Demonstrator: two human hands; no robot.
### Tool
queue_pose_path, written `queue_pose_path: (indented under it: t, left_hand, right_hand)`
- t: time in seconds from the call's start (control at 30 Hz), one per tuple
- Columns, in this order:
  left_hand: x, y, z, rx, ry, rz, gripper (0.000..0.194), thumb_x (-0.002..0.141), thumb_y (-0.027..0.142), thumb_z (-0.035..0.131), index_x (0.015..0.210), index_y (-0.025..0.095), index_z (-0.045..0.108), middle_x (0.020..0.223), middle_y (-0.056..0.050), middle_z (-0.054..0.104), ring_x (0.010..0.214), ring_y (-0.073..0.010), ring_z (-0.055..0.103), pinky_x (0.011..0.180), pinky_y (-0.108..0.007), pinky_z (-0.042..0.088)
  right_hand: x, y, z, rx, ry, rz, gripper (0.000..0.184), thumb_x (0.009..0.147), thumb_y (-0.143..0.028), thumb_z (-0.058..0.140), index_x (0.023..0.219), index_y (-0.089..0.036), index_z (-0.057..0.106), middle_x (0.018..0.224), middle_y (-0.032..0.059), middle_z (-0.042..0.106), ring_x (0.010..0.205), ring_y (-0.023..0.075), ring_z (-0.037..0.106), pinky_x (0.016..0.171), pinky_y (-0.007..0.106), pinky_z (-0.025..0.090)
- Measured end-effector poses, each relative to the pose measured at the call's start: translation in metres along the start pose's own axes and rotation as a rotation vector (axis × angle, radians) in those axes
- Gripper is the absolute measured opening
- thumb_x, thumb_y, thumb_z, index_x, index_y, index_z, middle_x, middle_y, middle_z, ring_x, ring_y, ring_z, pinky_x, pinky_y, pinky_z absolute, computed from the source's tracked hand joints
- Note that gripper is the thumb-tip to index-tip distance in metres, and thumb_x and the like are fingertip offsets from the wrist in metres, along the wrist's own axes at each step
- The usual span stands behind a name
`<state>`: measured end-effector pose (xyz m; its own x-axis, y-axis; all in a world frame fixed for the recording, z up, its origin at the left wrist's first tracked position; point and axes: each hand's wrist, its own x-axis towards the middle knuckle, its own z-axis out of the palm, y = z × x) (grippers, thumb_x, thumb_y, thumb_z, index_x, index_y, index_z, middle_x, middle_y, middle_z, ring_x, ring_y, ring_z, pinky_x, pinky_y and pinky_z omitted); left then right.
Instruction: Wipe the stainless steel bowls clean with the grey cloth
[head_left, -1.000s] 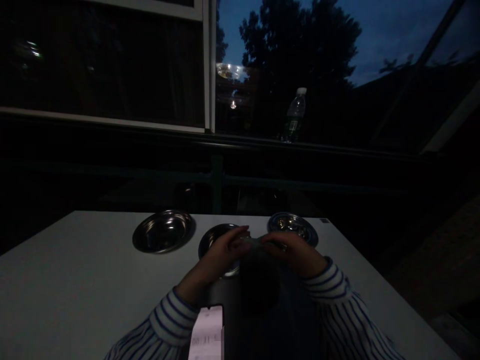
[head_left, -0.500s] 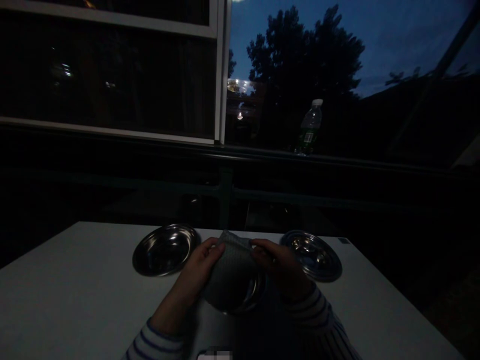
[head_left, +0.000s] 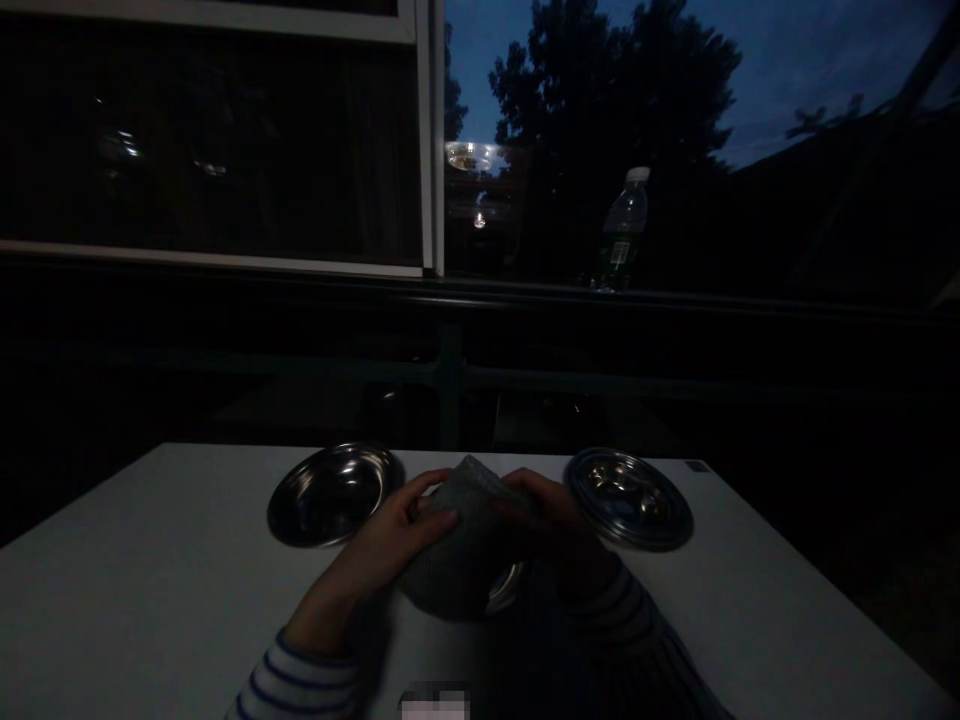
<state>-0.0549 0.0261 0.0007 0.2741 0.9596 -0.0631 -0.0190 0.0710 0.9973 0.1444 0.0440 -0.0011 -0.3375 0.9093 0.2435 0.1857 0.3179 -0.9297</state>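
In dim light my left hand (head_left: 390,540) and my right hand (head_left: 551,510) both grip a grey cloth (head_left: 461,540), held up between them over the middle metal bowl (head_left: 504,590). The cloth hangs down and hides most of that bowl; only a bit of its rim shows. Each hand pinches an upper edge of the cloth, fingers closed on it. Both wrists wear striped sleeves.
A white table (head_left: 150,590) carries a metal bowl (head_left: 334,493) at the left and a metal plate (head_left: 628,498) at the right. Beyond it runs a dark railing with a plastic bottle (head_left: 621,232) on the ledge. A small pale object (head_left: 435,703) lies at the near edge.
The hands have lifted and spread the cloth over the middle bowl, then drawn closer together, bunching its top. The view tilted up slightly.
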Motion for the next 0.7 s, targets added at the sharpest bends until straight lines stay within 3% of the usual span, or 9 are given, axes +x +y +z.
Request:
queue_pose_path:
  t: [0.1,0.23,0.33,0.47,0.57,0.7]
  left_hand:
    - [0.003,-0.001,-0.004,0.08,0.027,0.014,0.042,0.065,0.025,0.069,0.105,0.017,0.06,0.086,-0.002,0.069,0.08,-0.0186,0.062,0.07,-0.028,0.047]
    - [0.009,-0.004,0.001,0.118,0.253,0.023,0.024,0.067,0.03,0.066,0.086,0.015,0.064,0.07,0.0,0.066,0.066,-0.0158,0.061,0.06,-0.025,0.046]
    - [0.011,-0.004,0.007,0.01,0.327,0.066,0.021,0.068,0.028,0.065,0.084,0.015,0.063,0.074,0.0,0.067,0.069,-0.0155,0.061,0.064,-0.025,0.046]
    - [0.011,0.0,0.013,-0.34,0.355,0.019,0.02,0.074,0.026,0.057,0.09,0.016,0.063,0.083,-0.004,0.069,0.075,-0.016,0.063,0.064,-0.025,0.047]
    - [0.009,0.002,0.015,-0.467,0.376,-0.036,0.024,0.074,0.028,0.058,0.095,0.018,0.062,0.092,-0.005,0.068,0.078,-0.0162,0.063,0.063,-0.024,0.048]
    - [0.007,0.002,0.015,-0.337,0.409,-0.031,0.028,0.069,0.025,0.066,0.096,0.019,0.062,0.085,-0.003,0.069,0.076,-0.0156,0.064,0.066,-0.024,0.047]
  right_hand:
    - [-0.003,-0.002,0.001,-0.01,0.038,0.012,0.02,0.077,-0.036,0.057,0.08,-0.017,0.051,0.065,-0.0037,0.055,0.056,0.0096,0.05,0.049,0.019,0.039]
    - [-0.009,-0.009,0.005,-0.146,-0.01,-0.047,0.015,0.082,-0.033,0.052,0.085,-0.019,0.048,0.061,-0.0047,0.056,0.05,0.0089,0.051,0.045,0.018,0.037]
    - [-0.01,-0.01,0.011,-0.347,-0.019,-0.271,0.015,0.088,-0.025,0.044,0.101,-0.02,0.05,0.085,0.0011,0.064,0.073,0.0121,0.061,0.062,0.021,0.045]
    - [-0.008,0.0,0.019,-0.639,0.014,-0.671,0.028,0.092,-0.022,0.034,0.116,-0.021,0.047,0.111,0.0064,0.06,0.103,0.0177,0.054,0.086,0.032,0.043]
    - [-0.008,0.008,0.024,-0.822,0.034,-0.758,0.031,0.09,-0.022,0.036,0.119,-0.019,0.046,0.12,0.009,0.055,0.112,0.0228,0.047,0.088,0.039,0.042]
    - [-0.006,0.011,0.022,-0.804,-0.013,-0.781,0.029,0.088,-0.034,0.042,0.112,-0.021,0.053,0.115,0.0092,0.058,0.109,0.0237,0.05,0.085,0.04,0.044]
